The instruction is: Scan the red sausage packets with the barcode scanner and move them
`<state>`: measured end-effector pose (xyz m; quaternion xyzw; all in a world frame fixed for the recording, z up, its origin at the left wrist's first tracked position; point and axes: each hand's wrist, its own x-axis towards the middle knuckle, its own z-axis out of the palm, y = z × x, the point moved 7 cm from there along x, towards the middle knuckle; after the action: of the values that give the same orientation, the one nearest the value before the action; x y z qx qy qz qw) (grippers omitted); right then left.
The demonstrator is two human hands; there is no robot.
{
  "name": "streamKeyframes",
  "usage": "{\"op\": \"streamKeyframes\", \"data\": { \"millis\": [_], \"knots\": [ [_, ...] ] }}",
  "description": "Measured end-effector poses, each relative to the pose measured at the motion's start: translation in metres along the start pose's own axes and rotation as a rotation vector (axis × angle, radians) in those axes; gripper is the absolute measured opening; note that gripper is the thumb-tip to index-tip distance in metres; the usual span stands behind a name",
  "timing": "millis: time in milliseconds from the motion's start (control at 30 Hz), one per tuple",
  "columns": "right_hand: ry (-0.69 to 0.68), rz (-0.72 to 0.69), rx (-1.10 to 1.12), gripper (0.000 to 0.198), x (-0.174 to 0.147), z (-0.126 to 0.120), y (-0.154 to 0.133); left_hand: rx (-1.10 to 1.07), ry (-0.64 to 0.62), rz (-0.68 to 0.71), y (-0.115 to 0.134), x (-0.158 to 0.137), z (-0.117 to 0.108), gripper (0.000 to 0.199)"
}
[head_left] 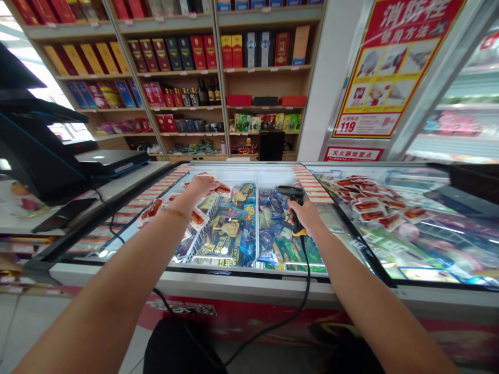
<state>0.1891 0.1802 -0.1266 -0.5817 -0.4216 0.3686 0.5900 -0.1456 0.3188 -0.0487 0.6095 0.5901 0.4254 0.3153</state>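
My left hand [200, 187] reaches over the left part of the chest freezer [249, 278], its fingers closed on a small clear packet of reddish-brown food [223, 188]. More packets of the same look [154, 209] lie beside and below that hand. In my right hand [307, 214] is a black and yellow handheld barcode scanner [290, 193], held over the freezer's middle. Its black cable [307, 265] hangs down in front of the freezer and loops to the left. Below both hands, bagged frozen goods [230, 228] fill wire baskets inside the freezer.
A pile of similar packets [366, 200] rests on the freezer's right section. At left, a dark checkout machine [39, 130] and a flat scale-like device [111, 162] stand on a counter. Behind the freezer rise shelves [175, 72] of boxes and bottles; a red poster [397, 67] hangs right.
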Motion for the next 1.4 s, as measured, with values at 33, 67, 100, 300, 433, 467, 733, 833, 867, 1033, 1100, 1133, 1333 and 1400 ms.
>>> {"op": "streamKeyframes", "data": {
  "millis": [33,67,100,300,433,467,733,833,867,1033,1100,1133,1333,1400],
  "knots": [
    [-0.004,-0.008,-0.014,0.020,-0.001,0.000,-0.001,-0.147,-0.002,-0.076,-0.004,-0.006,0.017,0.019],
    [-0.005,-0.014,-0.024,0.020,-0.002,-0.001,-0.003,-0.286,-0.014,-0.126,-0.006,-0.012,0.036,0.018],
    [-0.003,-0.020,-0.030,0.020,-0.003,-0.002,-0.005,-0.343,-0.018,-0.145,-0.007,-0.017,0.054,0.017],
    [0.004,-0.054,-0.089,0.020,-0.008,-0.004,-0.013,-0.681,-0.010,-0.173,-0.011,-0.035,0.138,0.017],
    [-0.033,-0.101,-0.150,0.019,-0.014,0.001,-0.020,-0.839,-0.024,-0.118,-0.012,-0.035,0.156,0.018],
    [-0.046,-0.115,-0.169,0.019,-0.017,0.002,-0.023,-0.834,-0.038,-0.092,-0.012,-0.034,0.157,0.019],
    [-0.144,-0.136,-0.296,0.013,-0.039,0.018,-0.035,-0.769,-0.002,0.092,-0.011,-0.025,0.141,0.028],
    [-0.195,-0.134,-0.322,0.012,-0.045,0.025,-0.036,-0.756,0.056,0.125,-0.010,-0.025,0.136,0.030],
    [-0.202,-0.145,-0.334,0.012,-0.046,0.026,-0.037,-0.756,0.065,0.134,-0.009,-0.026,0.135,0.031],
    [-0.204,-0.188,-0.371,0.012,-0.048,0.030,-0.038,-0.766,0.098,0.146,-0.006,-0.028,0.129,0.031],
    [-0.213,-0.198,-0.375,0.013,-0.049,0.030,-0.038,-0.777,0.106,0.152,-0.006,-0.028,0.128,0.029],
    [-0.216,-0.204,-0.378,0.013,-0.049,0.030,-0.038,-0.782,0.105,0.160,-0.006,-0.028,0.128,0.029],
    [-0.226,-0.220,-0.374,0.013,-0.048,0.031,-0.036,-0.739,0.104,0.203,-0.005,-0.030,0.127,0.029],
    [-0.231,-0.223,-0.363,0.014,-0.047,0.031,-0.035,-0.743,0.094,0.182,-0.005,-0.030,0.128,0.030]
  ]
}}
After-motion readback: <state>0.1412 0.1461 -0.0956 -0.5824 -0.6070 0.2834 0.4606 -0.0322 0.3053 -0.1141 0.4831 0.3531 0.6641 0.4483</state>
